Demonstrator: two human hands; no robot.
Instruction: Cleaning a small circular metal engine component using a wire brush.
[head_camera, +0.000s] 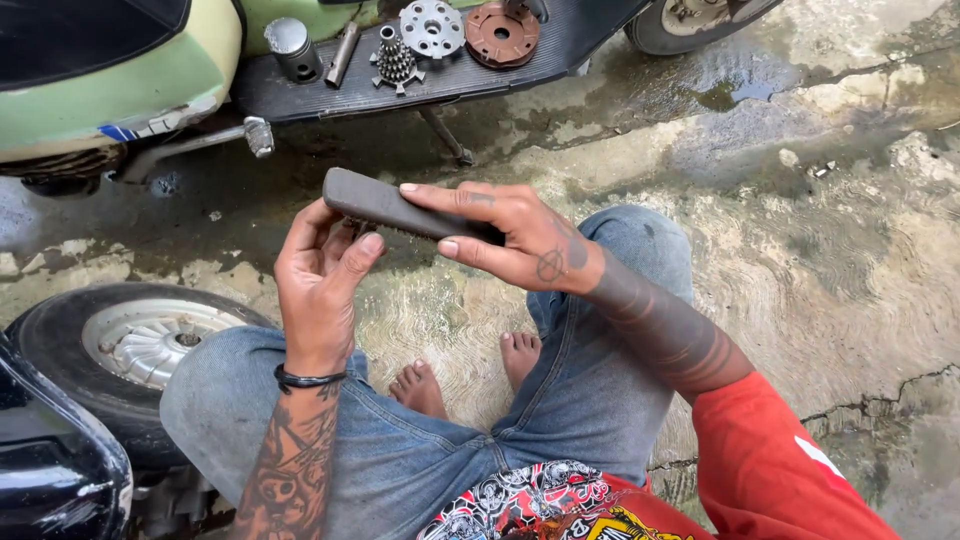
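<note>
Near the middle of the frame the right hand (520, 240) closes on one end of a long dark grey bar (395, 208), thumb along the top and fingers wrapped beneath. The left hand (320, 270) meets the bar's other end from below, fingers half curled and thumb raised beside it; whether it truly clasps the bar or only steadies it is hard to tell. The bar looks flat, matte and slightly rounded at its upper-left tip, tilted down toward the right.

Beyond the hands, along the top of the frame, a black scooter footboard (300, 95) carries loose parts: a metal cylinder (292, 47), a stepped gear cluster (395, 60), a silver perforated disc (432, 27) and a rust-coloured disc (502, 33). A small wheel (120, 345) sits at lower left on wet concrete (820, 230).
</note>
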